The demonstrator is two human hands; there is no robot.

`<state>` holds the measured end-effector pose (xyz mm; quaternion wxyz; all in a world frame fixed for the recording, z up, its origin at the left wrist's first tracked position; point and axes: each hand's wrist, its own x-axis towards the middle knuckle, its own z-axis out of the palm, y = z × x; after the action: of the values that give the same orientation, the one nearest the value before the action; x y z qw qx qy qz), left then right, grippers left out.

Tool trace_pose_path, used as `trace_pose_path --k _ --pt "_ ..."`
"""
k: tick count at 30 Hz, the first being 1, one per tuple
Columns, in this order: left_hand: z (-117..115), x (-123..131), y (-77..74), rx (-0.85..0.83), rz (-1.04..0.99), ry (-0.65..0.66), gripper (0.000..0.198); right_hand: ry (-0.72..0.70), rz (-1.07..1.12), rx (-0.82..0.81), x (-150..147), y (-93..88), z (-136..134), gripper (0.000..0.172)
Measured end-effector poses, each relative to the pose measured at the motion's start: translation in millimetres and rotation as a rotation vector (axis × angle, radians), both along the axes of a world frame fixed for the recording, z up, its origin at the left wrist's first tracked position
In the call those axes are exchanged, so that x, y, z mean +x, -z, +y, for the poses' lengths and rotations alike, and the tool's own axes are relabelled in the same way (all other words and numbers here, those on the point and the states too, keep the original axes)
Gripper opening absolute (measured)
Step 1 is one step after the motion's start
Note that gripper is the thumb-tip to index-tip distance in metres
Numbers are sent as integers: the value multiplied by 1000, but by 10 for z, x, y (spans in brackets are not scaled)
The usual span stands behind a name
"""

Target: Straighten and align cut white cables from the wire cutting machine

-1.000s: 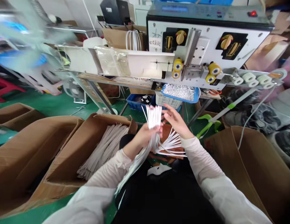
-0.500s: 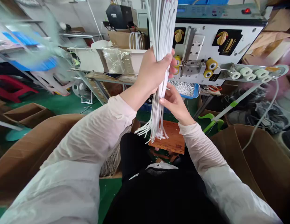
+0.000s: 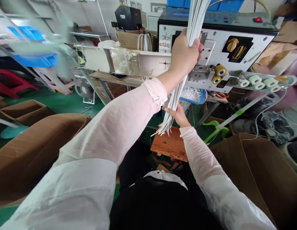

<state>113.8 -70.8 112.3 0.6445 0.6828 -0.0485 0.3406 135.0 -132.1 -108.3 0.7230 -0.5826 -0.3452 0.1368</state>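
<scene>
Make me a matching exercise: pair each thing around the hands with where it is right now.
Things:
1. Bundle of thin white cables
2. Rectangular orange-brown wooden board
3. Blue plastic tray of small white pieces
4. Round yellow rollers

Places:
A. On the white machine front panel
B. Below both hands
C. Gripped in the raised left hand
D. Beyond the right hand, under the machine

Pairs: 1-C, 2-B, 3-D, 4-A

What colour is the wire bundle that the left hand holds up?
The long thin wire bundle is white; it shows best in the head view.
</scene>
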Motion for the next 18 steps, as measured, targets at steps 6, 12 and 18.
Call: trace_pose_path --k 6,12,18 --pt "-20 114 -12 -50 75 4 12 -216 289 -81 -283 839 -196 55" --pt "21 133 32 -95 80 23 14 107 535 -170 -494 1541 -255 46" --pt "-16 107 196 -155 30 96 14 219 667 18 -478 1815 -330 43"
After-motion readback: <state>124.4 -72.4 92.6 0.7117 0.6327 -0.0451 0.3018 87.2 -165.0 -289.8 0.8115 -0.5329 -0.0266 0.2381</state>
